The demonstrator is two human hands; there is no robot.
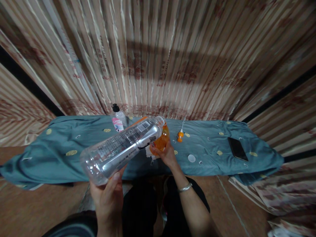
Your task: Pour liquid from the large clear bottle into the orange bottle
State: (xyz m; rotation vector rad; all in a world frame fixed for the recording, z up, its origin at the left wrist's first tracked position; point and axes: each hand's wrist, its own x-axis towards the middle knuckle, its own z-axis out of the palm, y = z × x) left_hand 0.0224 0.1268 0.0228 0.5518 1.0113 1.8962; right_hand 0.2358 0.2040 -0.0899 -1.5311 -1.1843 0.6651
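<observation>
Over orange container (161,140) (tilted) clear bottle (123,144)

Left hand (108,194) tilts clear bottle (123,146) against orange bottle (161,140) in right hand (165,153).

bare cloth (74,138) left, phone (237,148) right, pump bottle (118,119) behind
</observation>
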